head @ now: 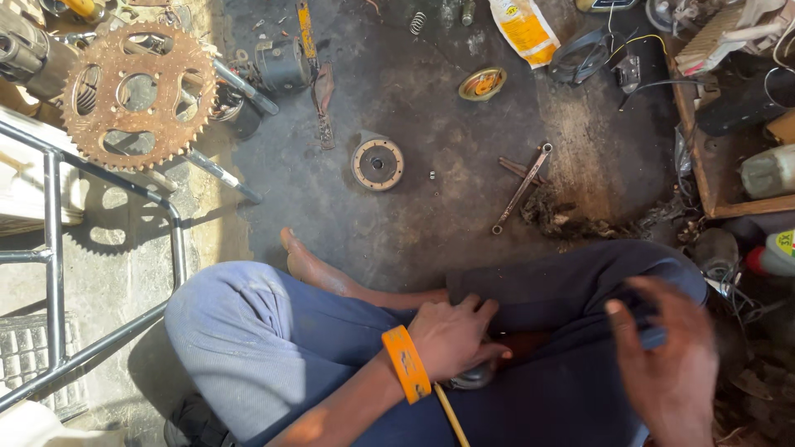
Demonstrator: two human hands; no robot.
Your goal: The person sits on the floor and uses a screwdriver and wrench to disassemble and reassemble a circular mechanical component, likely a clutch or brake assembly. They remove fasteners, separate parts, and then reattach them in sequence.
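1. Left hand, orange wristband on the wrist, is curled down in the lap, fingers clamped over a small grey metal part. Only the part's lower edge shows under the palm, so I can't tell what kind of part it is.
2. Right hand is raised over the right thigh, fingers spread, motion-blurred. Can't tell if it grips anything; a dark blue strip at the fingers may be trouser fabric.
3. Thin yellow rod runs from under the left hand down out of frame.
4. Person sits cross-legged on the concrete floor, dark blue trousers, bare foot sticking out ahead of the left knee.
5. On the floor ahead, well apart from both hands: round hub-like disc, tiny nut just beside it, ring spanner lying across a second flat tool, small yellow-rimmed cap, spring.
6. Upper left: large rusty sprocket on an axle assembly, grey tube frame below it, dark cylindrical motor part to its right.
7. Upper right: yellow-white pouch, black strap and cables, wooden tray full of clutter, white bottle in it.
8. The crossed legs block the view under the left hand.
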